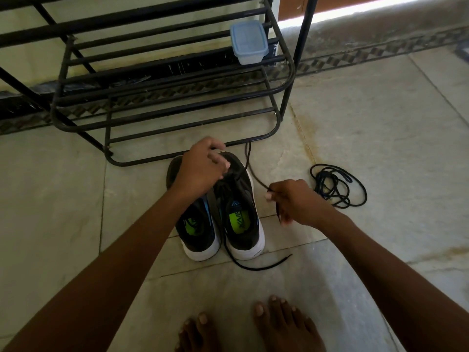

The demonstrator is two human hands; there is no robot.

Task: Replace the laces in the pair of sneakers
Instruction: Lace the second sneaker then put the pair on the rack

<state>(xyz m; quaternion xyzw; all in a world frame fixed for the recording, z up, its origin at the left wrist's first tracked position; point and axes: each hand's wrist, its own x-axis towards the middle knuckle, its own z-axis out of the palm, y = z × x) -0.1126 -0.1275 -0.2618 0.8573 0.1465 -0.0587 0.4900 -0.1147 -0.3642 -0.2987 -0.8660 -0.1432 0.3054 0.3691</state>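
Sneakers (pixel 220 207) stand side by side on the floor (pixel 355 123) in the head view, toes pointing away toward the metal rack (pixel 165 97), heels toward the bare feet (pixel 253 329). The left hand (pixel 200 168) lies over the toe end of the pair, fingers curled down around the front eyelets of the right-hand shoe; whether they pinch the lace or only steady the shoe I cannot tell. The right hand (pixel 291 201) sits just beside that shoe, off its outer edge, fingers closed in a pinch on a dark lace (pixel 253 174). From the pinch the lace runs up and to the left toward the front eyelets, so its free length lies slantwise across the shoe's long axis, with a loop straying out toward the foot of the rack. Another lace end (pixel 264 265) trails out past the heel on the floor. A loose coil of lace (pixel 337 186) lies well apart, right of the right hand.

My judgement: the right hand is nearer the free end, so the next pull or threading falls to it, drawn outward from the eyelets while the left hand holds the toe.
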